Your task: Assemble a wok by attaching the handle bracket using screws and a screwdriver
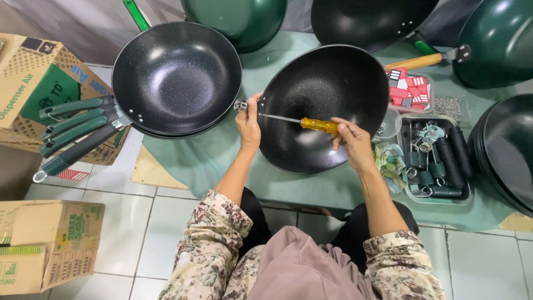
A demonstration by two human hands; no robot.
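Note:
A black speckled wok lies on the green-covered table in front of me. My left hand grips its left rim beside a small metal handle bracket. My right hand holds a screwdriver with an amber handle. Its thin shaft runs left across the inside of the wok, and the tip points at the rim by my left hand.
A stack of black woks with green handles sits to the left. A metal tray of dark handles and fittings stands at right, with small red boxes behind it. More woks ring the back and right. Cardboard boxes stand on the tiled floor.

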